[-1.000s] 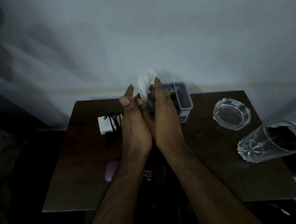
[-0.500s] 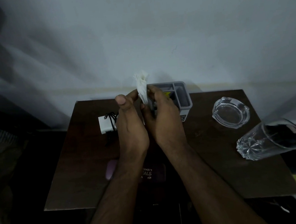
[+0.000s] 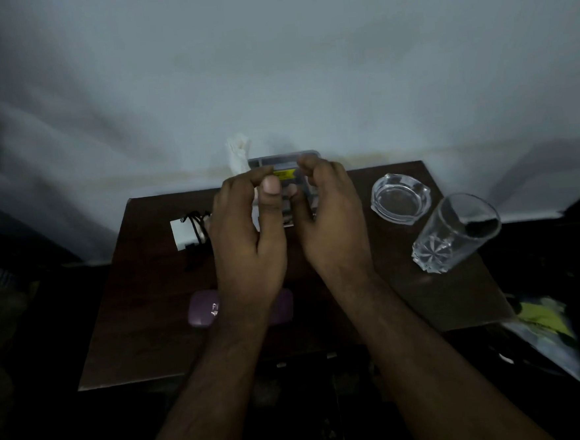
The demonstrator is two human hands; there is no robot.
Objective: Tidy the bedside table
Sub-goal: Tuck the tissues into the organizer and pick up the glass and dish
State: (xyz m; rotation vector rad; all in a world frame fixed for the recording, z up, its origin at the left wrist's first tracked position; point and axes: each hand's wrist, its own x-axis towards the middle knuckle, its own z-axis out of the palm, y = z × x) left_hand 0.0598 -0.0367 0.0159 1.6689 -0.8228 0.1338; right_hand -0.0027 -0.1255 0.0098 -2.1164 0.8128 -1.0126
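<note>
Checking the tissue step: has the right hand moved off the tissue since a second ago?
Yes. The right hand has shifted right, away from the tissue, and now sits in front of the grey organiser; the left hand keeps it.

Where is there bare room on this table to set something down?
Bare wood lies along the front edge of the table, left of the purple case, and in front of the tumbler. The back middle is crowded: organiser, charger, both hands. The ashtray fills the back right.
</note>
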